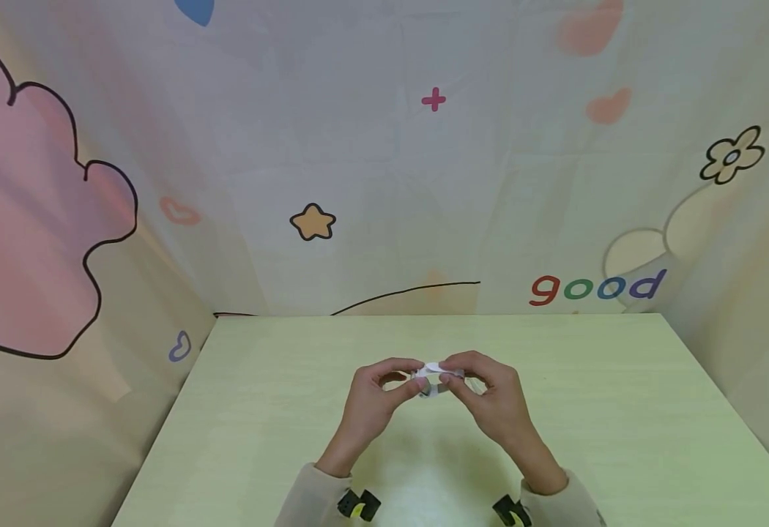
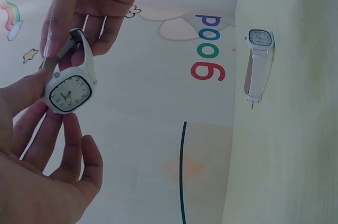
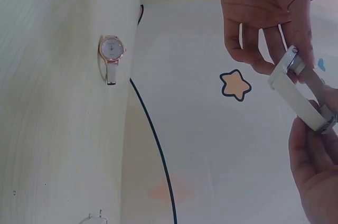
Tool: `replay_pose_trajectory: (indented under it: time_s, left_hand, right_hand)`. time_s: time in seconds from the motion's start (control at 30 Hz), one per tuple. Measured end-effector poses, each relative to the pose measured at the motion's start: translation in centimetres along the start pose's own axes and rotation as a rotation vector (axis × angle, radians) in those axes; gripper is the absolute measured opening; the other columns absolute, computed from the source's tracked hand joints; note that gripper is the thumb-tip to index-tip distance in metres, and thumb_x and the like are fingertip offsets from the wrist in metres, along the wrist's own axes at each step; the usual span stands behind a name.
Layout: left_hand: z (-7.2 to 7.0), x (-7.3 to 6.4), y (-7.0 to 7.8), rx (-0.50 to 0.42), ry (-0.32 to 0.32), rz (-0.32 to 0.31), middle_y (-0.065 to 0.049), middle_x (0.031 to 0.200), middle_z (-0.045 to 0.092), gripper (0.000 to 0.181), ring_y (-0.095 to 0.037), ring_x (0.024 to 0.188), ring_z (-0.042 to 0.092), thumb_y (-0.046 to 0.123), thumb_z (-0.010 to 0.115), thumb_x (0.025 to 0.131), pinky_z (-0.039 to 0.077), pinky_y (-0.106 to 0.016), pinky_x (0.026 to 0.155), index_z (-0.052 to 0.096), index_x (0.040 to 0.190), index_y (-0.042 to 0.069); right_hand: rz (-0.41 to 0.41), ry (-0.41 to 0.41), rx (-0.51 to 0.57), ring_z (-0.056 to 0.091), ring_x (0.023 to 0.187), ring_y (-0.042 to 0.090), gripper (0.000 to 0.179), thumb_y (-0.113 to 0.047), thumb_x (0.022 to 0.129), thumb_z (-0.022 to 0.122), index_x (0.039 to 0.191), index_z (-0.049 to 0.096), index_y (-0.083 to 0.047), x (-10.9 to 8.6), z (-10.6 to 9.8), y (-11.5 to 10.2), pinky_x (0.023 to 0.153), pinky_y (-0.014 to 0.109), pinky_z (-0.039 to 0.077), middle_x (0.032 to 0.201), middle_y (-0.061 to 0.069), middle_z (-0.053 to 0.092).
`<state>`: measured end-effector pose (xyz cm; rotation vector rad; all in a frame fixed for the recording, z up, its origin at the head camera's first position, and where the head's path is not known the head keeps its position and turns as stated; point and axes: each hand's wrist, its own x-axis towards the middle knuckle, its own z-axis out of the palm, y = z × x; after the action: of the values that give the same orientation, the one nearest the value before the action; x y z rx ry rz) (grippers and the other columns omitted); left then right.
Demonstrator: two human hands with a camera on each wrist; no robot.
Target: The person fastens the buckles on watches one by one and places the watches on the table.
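Between both hands, above the table, is a white wristwatch [image 1: 432, 367] with its strap bent into a loop. My left hand [image 1: 373, 404] pinches it by the case end, thumb at the near side. In the left wrist view, the dark-rimmed rounded square dial [image 2: 69, 94] faces the camera. At the opposite end, my right hand [image 1: 498, 404] pinches the strap between thumb and fingers. The right wrist view gives a side look at the white strap [image 3: 297, 98]; the fingers partly cover its buckle end.
Another white square-dial watch [image 2: 260, 49] lies on the table [image 2: 296, 155] in the left wrist view. A round watch with a rose-gold rim [image 3: 112, 48] lies there in the right wrist view. Behind the table hangs a printed cloth [image 1: 358, 146].
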<state>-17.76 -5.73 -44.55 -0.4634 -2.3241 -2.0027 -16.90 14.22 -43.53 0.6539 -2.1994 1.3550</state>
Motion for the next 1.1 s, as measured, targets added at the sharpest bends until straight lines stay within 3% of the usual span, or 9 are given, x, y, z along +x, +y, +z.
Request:
replay_pose_trajectory:
  time_s: [0.27,0.47,0.67,0.93,1.1]
  left_hand:
    - [0.1,-0.01,-0.05,-0.005,0.012,0.025,0.0,0.104,0.071,0.017,-0.018,0.098,0.064,0.022,0.077,0.086,0.048,-0.038,0.094,0.073,0.102,0.018]
    - [0.13,-0.13,-0.05,0.019,-0.027,0.026,0.001,0.107,0.071,0.025,-0.019,0.106,0.063,0.019,0.076,0.086,0.042,-0.048,0.102,0.071,0.111,0.014]
    - [0.13,-0.07,0.08,0.01,-0.012,0.027,-0.001,0.11,0.071,0.024,-0.018,0.106,0.063,0.018,0.075,0.088,0.045,-0.042,0.101,0.07,0.111,0.014]
    - [0.15,-0.01,0.03,0.035,-0.007,0.026,-0.001,0.108,0.071,0.019,-0.02,0.108,0.062,0.02,0.074,0.089,0.045,-0.041,0.101,0.072,0.107,0.015]
    - [0.28,0.11,-0.19,0.051,-0.047,0.017,0.003,0.111,0.071,0.02,-0.019,0.111,0.061,0.026,0.073,0.09,0.045,-0.042,0.102,0.071,0.108,0.02]
  right_hand:
    - [-0.081,-0.065,0.024,0.063,0.084,0.01,0.023,0.003,0.085,0.072,0.101,0.075,-0.012,0.07,-0.02,0.36,0.071,0.02,0.052,0.097,0.002,0.071]
    - [-0.083,-0.027,0.036,0.062,0.079,0.008,0.022,0.004,0.085,0.071,0.099,0.075,-0.012,0.02,0.04,0.38,0.068,0.017,0.051,0.095,0.002,0.072]
    - [-0.081,-0.011,0.026,0.065,0.083,0.012,0.024,0.008,0.082,0.072,0.098,0.075,-0.01,-0.08,0.12,0.55,0.07,0.017,0.052,0.095,0.005,0.072]
    - [-0.072,-0.065,-0.034,0.064,0.086,0.008,0.022,0.002,0.084,0.073,0.099,0.074,-0.015,0.08,-0.19,0.32,0.074,0.019,0.053,0.098,-0.003,0.069]
    - [-0.077,-0.04,-0.009,0.064,0.084,0.007,0.021,0.003,0.084,0.072,0.098,0.074,-0.012,0.07,-0.09,0.23,0.072,0.017,0.052,0.097,-0.001,0.07]
